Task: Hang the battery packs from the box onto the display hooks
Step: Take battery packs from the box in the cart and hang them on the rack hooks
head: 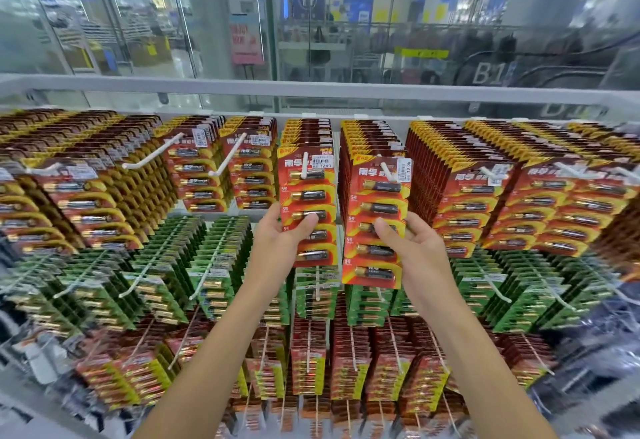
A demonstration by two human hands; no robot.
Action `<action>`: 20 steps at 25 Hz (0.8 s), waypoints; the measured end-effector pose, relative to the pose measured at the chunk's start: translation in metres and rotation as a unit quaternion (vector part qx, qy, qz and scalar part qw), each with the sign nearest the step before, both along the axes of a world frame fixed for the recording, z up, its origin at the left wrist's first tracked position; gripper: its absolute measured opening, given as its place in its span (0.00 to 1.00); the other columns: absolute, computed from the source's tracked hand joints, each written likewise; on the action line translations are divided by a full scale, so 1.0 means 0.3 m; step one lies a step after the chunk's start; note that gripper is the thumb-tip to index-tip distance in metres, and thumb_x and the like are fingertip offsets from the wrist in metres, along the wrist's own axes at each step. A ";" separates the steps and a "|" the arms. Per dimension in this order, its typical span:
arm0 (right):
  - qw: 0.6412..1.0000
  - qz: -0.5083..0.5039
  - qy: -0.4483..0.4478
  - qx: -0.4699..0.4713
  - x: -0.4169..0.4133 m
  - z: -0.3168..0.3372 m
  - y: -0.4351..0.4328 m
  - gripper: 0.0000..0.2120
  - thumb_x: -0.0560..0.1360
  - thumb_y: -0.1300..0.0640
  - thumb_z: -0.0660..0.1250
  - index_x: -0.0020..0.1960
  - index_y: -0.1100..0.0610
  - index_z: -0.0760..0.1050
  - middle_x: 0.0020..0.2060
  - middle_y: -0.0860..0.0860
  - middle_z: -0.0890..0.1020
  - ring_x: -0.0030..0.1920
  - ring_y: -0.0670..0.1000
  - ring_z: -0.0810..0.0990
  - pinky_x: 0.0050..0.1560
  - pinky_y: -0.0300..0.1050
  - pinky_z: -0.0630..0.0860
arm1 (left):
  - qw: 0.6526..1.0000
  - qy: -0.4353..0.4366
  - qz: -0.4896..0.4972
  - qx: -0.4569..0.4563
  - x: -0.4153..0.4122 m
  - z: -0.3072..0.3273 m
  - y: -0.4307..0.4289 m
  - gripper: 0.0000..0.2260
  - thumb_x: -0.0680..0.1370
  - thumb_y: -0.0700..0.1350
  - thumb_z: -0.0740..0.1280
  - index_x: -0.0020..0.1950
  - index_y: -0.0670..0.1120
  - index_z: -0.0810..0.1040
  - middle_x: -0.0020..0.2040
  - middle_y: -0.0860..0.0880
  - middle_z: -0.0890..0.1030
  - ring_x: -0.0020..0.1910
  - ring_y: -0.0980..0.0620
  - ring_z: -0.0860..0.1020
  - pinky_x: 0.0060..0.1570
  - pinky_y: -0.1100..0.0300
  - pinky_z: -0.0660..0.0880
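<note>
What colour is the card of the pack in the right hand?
The pack is red with yellow arcs; head view.

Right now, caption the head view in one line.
Left hand and right hand each grip a red battery pack at display hooks above green packs.

Glossy red card battery packs (307,206) with clear plastic blisters, on smooth white hooks (304,169)

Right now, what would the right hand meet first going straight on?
The right hand grips a red battery pack; beyond it, probably the stack of red packs on that hook, though depth is unclear.
</note>
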State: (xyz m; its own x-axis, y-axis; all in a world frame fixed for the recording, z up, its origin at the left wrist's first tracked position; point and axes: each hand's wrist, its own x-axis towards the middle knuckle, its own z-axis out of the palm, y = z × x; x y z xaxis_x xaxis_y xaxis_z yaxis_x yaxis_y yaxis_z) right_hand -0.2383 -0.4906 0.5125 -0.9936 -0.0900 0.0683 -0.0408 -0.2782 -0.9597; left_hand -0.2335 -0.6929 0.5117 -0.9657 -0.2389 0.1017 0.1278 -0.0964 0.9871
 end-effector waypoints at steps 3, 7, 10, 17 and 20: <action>1.000 -0.008 -0.005 0.018 -0.053 0.004 -0.009 0.19 0.77 0.55 0.73 0.67 0.56 0.79 0.57 0.52 0.87 0.58 0.55 0.86 0.59 0.59 0.82 | 1.000 -0.006 0.010 -0.009 -0.052 -0.009 -0.005 0.14 0.79 0.46 0.73 0.65 0.51 0.79 0.55 0.53 0.87 0.54 0.51 0.86 0.58 0.41 0.82; 0.999 -0.025 -0.020 0.027 -0.100 -0.006 -0.019 0.18 0.77 0.53 0.74 0.65 0.57 0.80 0.56 0.52 0.87 0.57 0.55 0.86 0.58 0.58 0.83 | 1.000 -0.022 0.015 -0.014 -0.089 -0.032 -0.015 0.14 0.80 0.47 0.73 0.65 0.51 0.79 0.55 0.53 0.87 0.55 0.50 0.86 0.60 0.41 0.81; 0.998 -0.035 -0.022 0.056 -0.116 -0.021 -0.017 0.16 0.77 0.50 0.74 0.63 0.56 0.82 0.54 0.51 0.88 0.57 0.53 0.86 0.62 0.57 0.81 | 0.999 -0.027 0.024 -0.036 -0.108 -0.049 -0.023 0.16 0.78 0.51 0.74 0.65 0.52 0.80 0.56 0.54 0.87 0.57 0.50 0.85 0.64 0.41 0.78; 0.983 -0.059 0.020 0.173 -0.095 -0.043 -0.002 0.17 0.77 0.40 0.71 0.61 0.49 0.82 0.53 0.42 0.87 0.58 0.41 0.82 0.61 0.38 0.75 | 0.965 -0.009 0.103 -0.241 -0.070 -0.068 -0.009 0.18 0.79 0.63 0.67 0.61 0.52 0.77 0.44 0.57 0.82 0.41 0.55 0.80 0.42 0.60 0.72; 0.973 -0.082 0.036 0.211 -0.078 -0.067 0.000 0.11 0.78 0.41 0.69 0.57 0.44 0.80 0.49 0.45 0.86 0.52 0.45 0.83 0.59 0.49 0.78 | 0.940 -0.040 0.135 -0.312 -0.047 -0.076 0.001 0.20 0.81 0.64 0.64 0.63 0.50 0.73 0.47 0.61 0.78 0.41 0.57 0.77 0.45 0.58 0.72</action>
State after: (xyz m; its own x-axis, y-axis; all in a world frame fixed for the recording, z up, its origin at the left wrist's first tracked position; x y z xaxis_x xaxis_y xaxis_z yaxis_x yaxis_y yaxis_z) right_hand -0.2617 -0.4906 0.4925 -0.9908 0.0344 0.1306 -0.1238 0.1552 -0.9801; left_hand -0.2477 -0.6925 0.4888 -0.8894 -0.3934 0.2327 -0.0127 0.5302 0.8478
